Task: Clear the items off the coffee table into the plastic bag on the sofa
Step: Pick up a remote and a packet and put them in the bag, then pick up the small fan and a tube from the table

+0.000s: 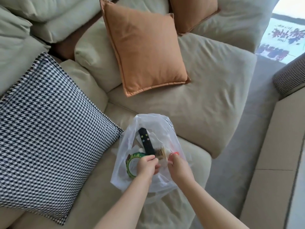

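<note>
a thin, see-through white plastic bag [148, 146] lies crumpled and open on the beige sofa [206, 96], whose soft, matte seat cushions are puffed and creased. inside the bag sit one long black remote control [146, 140] with small coloured buttons, one round container [131, 164] with a green patterned rim and a pale label, one brownish ribbed item [160, 152] that is too blurred to name, and some crumpled white paper [153, 138].

the left hand [146, 165] is curled closed at the bag's near edge, its fingers pinched by the lower end of the remote and the ribbed item; which of these it actually grips i cannot tell. the right hand [177, 161] is also closed, fingertips together around something small and red-orange [175, 153] at the bag's right rim. both forearms are bare.

three cushions lean on the sofa: one large black-and-white houndstooth cushion [49, 121] of woven cloth just left of the bag, and two smooth, square orange ones, the nearer orange cushion [145, 47] in the middle and the farther orange cushion [193, 12] behind it.
</note>
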